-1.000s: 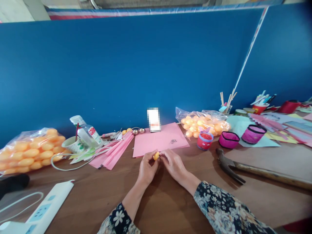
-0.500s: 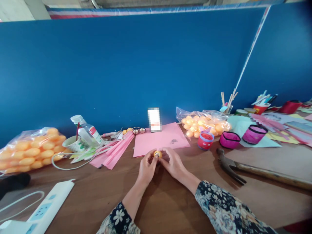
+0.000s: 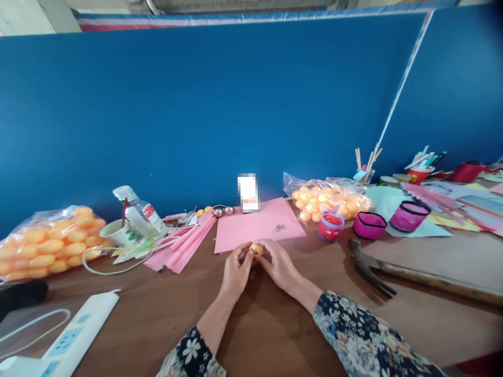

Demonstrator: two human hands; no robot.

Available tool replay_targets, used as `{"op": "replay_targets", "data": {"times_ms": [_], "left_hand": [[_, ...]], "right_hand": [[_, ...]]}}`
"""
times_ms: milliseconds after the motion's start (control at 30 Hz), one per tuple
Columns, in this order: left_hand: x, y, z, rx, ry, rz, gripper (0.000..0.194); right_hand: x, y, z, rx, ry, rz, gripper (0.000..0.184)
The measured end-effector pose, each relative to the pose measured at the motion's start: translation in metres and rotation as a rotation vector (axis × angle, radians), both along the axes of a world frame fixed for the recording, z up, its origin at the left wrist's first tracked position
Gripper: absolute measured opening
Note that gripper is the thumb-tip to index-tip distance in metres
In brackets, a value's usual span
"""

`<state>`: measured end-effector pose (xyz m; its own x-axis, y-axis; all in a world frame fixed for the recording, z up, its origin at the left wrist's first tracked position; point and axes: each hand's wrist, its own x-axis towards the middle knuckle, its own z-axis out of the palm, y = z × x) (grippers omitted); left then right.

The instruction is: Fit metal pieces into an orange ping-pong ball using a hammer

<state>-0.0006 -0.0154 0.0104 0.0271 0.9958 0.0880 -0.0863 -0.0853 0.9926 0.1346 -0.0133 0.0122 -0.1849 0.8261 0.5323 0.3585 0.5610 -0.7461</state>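
Pinching an orange ball (image 3: 257, 250) in their fingers (image 3: 249, 258), left hand (image 3: 234, 272) and right hand (image 3: 282, 266) sit between pink strips (image 3: 190, 239) and a hammer (image 3: 424, 276).

Craft workshop; hammer (image 3: 412, 274), pink paper (image 3: 251, 228), bagged balls (image 3: 51, 245)

Your left hand (image 3: 236, 272) and right hand (image 3: 281, 267) are bare past near-black sleeves (image 3: 365, 335) printed with cream, blue-grey and tan flowers (image 3: 357, 361); a bold white bloom (image 3: 191, 351) marks your left cuff (image 3: 203, 345).
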Motion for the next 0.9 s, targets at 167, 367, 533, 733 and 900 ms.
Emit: {"op": "replay_targets", "data": {"times_ms": [167, 367, 533, 733, 900], "left_hand": [[0.000, 0.003, -0.006, 0.029, 0.039, 0.007, 0.040], [-0.002, 0.006, -0.013, 0.061, 0.071, -0.007, 0.037], [-0.003, 0.005, -0.007, 0.150, 0.181, 0.067, 0.034], [-0.003, 0.002, 0.003, 0.208, 0.256, 0.172, 0.029], [-0.004, 0.002, 0.002, 0.180, 0.251, 0.154, 0.026]], "right_hand": [[0.001, 0.000, 0.001, 0.014, -0.055, 0.007, 0.031], [0.001, 0.000, 0.000, 0.008, -0.050, 0.024, 0.032], [0.000, 0.000, 0.000, 0.004, -0.013, 0.018, 0.032], [0.000, 0.002, -0.001, 0.035, -0.017, -0.015, 0.033], [0.000, 0.001, -0.001, 0.048, -0.039, -0.005, 0.038]]}}
